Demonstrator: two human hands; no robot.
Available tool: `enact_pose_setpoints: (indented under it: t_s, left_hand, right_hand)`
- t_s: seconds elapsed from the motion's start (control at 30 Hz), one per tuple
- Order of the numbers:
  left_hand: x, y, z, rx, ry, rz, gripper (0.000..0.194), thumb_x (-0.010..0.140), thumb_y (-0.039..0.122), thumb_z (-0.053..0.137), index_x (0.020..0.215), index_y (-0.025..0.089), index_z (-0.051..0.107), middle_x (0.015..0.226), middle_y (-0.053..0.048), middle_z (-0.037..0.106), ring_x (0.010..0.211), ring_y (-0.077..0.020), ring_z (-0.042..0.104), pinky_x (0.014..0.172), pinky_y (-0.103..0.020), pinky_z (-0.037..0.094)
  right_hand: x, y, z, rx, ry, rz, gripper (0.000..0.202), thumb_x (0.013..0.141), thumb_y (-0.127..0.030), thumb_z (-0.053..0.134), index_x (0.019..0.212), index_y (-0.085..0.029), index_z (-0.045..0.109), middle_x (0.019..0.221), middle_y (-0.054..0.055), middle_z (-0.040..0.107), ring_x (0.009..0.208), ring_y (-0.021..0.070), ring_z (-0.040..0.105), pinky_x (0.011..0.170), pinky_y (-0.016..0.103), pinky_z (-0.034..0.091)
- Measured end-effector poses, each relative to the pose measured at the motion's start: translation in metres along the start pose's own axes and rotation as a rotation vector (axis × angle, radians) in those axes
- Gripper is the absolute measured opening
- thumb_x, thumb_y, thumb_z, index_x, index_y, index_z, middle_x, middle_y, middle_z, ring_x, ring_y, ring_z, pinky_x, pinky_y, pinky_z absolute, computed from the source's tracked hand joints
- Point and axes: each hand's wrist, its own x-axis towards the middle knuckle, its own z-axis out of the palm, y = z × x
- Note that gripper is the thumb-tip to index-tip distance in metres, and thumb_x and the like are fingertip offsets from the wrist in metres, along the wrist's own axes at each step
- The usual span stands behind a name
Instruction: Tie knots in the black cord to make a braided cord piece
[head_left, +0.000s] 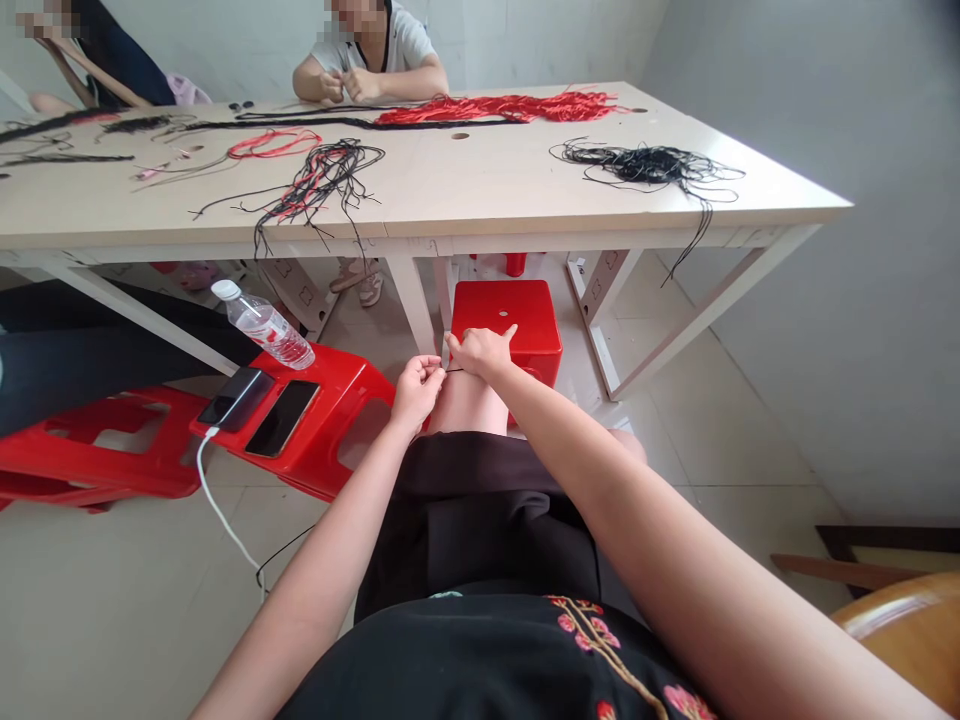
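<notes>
My left hand is beside my bare knee, thumb and fingertips pinched together on a thin black cord. From that pinch, a short stretch of the cord crosses the top of the leg and passes under my right hand. The right hand lies palm down over the knee, with its thumb and a finger spread apart; its underside is hidden. Just beyond both hands stands a red plastic stool.
The pale table bears a black cord bundle, a black-and-red bundle and red cords. At left, another red stool holds a water bottle, a phone and a dark device with a white cable. Two people sit opposite.
</notes>
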Motion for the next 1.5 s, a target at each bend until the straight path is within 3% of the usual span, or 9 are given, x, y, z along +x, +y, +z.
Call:
enact_pose_setpoints:
  t_s: [0.23, 0.8, 1.17, 1.5]
  left_hand:
    - [0.002, -0.003, 0.002, 0.038, -0.018, 0.037, 0.017, 0.08, 0.019, 0.052, 0.097, 0.02, 0.052, 0.074, 0.001, 0.056, 0.059, -0.0083, 0.051, 0.054, -0.019, 0.04]
    - [0.003, 0.0, 0.003, 0.017, -0.005, -0.043, 0.015, 0.08, 0.02, 0.053, 0.095, 0.02, 0.051, 0.062, 0.004, 0.053, 0.049, -0.0071, 0.045, 0.049, -0.018, 0.036]
    - [-0.004, 0.013, 0.005, 0.0, 0.026, -0.107, 0.016, 0.078, 0.027, 0.058, 0.091, 0.02, 0.054, 0.063, 0.003, 0.054, 0.055, -0.0085, 0.048, 0.055, -0.02, 0.04]
    - [0.001, 0.002, -0.008, 0.035, 0.04, -0.08, 0.023, 0.075, 0.032, 0.059, 0.089, 0.016, 0.052, 0.057, 0.003, 0.056, 0.043, -0.0068, 0.041, 0.045, -0.019, 0.031]
  right_hand:
    - [0.0, 0.0, 0.002, -0.007, 0.0, -0.004, 0.058, 0.091, -0.056, 0.026, 0.081, -0.016, 0.068, 0.086, 0.013, 0.07, 0.09, 0.0296, 0.062, 0.1, 0.072, 0.005]
    - [0.001, 0.0, 0.003, -0.018, -0.007, 0.009, 0.06, 0.09, -0.058, 0.025, 0.084, -0.016, 0.068, 0.088, 0.014, 0.07, 0.091, 0.0311, 0.063, 0.101, 0.07, 0.004]
    - [0.001, -0.001, 0.003, -0.017, -0.042, 0.014, 0.063, 0.091, -0.059, 0.022, 0.091, -0.015, 0.068, 0.096, 0.014, 0.07, 0.099, 0.0306, 0.06, 0.102, 0.069, -0.001]
    - [-0.008, -0.018, 0.001, -0.001, 0.051, -0.011, 0.057, 0.091, -0.053, 0.031, 0.082, -0.013, 0.071, 0.087, 0.016, 0.072, 0.089, 0.0294, 0.065, 0.103, 0.067, 0.006]
